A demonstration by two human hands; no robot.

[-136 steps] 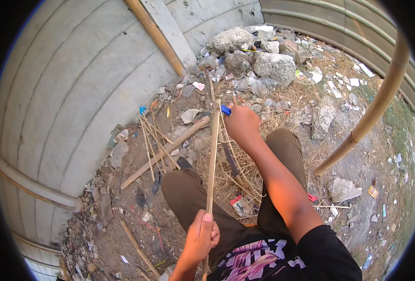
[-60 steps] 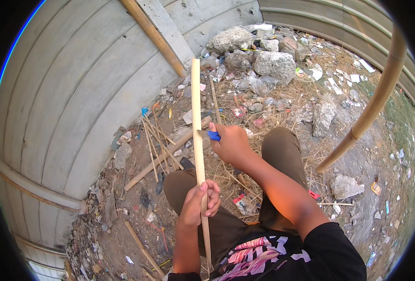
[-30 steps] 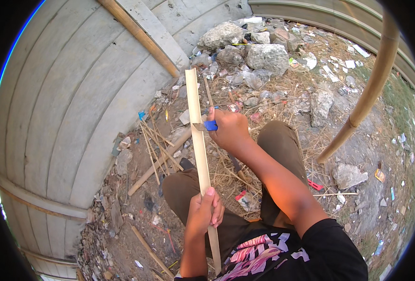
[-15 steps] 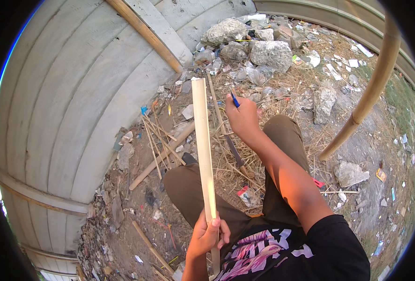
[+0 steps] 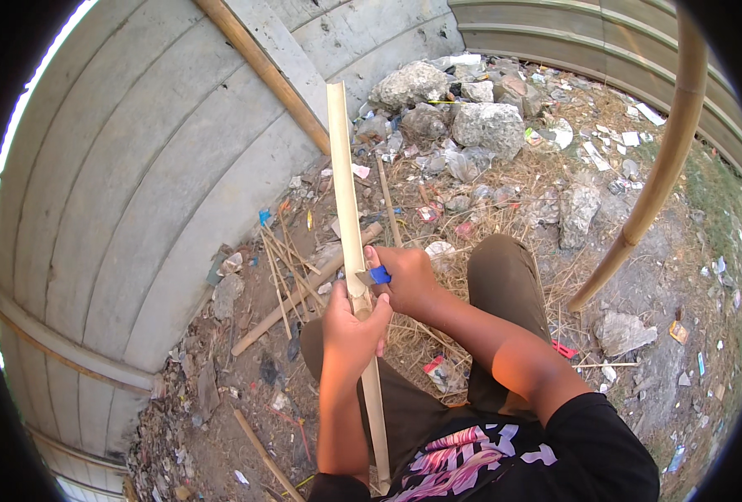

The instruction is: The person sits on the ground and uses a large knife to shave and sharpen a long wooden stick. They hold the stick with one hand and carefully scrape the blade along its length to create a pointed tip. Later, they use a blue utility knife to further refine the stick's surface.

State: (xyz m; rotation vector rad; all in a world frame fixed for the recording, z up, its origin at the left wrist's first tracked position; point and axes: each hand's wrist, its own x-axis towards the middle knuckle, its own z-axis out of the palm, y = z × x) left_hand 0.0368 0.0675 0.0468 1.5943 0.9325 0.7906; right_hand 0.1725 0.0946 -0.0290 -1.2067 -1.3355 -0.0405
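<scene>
A long split length of bamboo (image 5: 343, 180) stands tilted in front of me, its pale hollow face toward me and its lower end near my lap. My left hand (image 5: 350, 333) is wrapped round it just below a node. My right hand (image 5: 404, 280) is closed on a small knife (image 5: 379, 275) with a blue part near the blade. The knife's blade meets the bamboo at the node, right above my left thumb. Fingers hide most of the knife's handle.
Thin bamboo sticks (image 5: 280, 263) and a thicker pole (image 5: 262, 326) lie on the littered ground at left. Rocks (image 5: 488, 128) are piled at the back. An upright bamboo pole (image 5: 647, 201) stands at right, a concrete panel wall (image 5: 153, 167) at left.
My right hand has come down and left, bringing the knife to the bamboo. My left hand now grips higher up, close to the right hand, and the bamboo's top end sits higher in view.
</scene>
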